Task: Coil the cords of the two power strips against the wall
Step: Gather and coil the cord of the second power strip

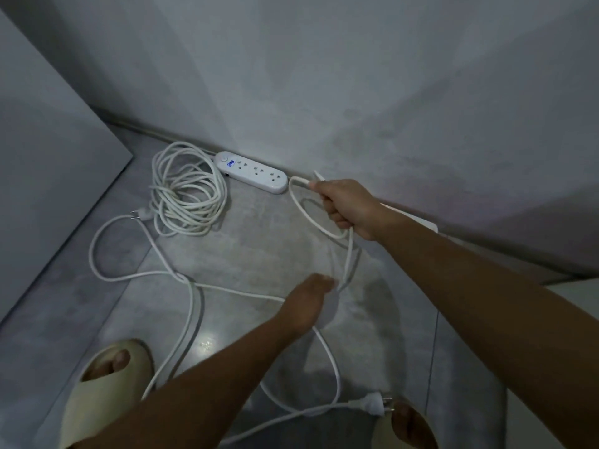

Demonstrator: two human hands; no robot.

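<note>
A white power strip (pixel 251 171) lies on the grey floor against the wall, with its cord in a loose coil (pixel 188 189) to its left and its plug (pixel 141 215) beside the coil. A second power strip (pixel 421 223) shows only as a white edge behind my right forearm. My right hand (pixel 346 207) is shut on a loop of the second white cord (pixel 304 209). That cord hangs down to my left hand (pixel 311 298), which grips it lower, blurred. The slack trails over the floor to a plug (pixel 371 405) by my right foot.
A pale panel (pixel 48 150) leans at the left. My feet in cream slippers (pixel 107 387) stand at the bottom of the view, with cord slack (pixel 191 319) running between them. The wall base (pixel 486 247) crosses diagonally behind the strips.
</note>
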